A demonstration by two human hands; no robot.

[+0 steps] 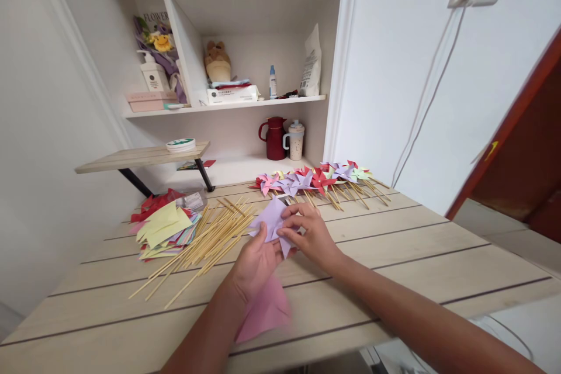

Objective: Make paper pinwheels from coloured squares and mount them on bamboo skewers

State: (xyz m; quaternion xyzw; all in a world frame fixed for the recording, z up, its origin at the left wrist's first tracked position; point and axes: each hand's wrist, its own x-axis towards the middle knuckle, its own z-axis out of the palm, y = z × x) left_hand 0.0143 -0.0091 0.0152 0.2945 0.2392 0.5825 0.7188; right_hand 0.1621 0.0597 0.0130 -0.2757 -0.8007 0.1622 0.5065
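Two hands (258, 260) (307, 236) pinch one purple paper (272, 219)

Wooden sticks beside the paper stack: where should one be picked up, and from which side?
Probably by a near end of the wooden sticks, coming from the front edge of the table. There the ends fan apart; farther back they overlap, beside the paper stack.

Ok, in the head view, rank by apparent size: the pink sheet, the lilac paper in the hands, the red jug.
1. Pink sheet, though nearest the camera.
2. Lilac paper.
3. Red jug, farthest back, so unsure.
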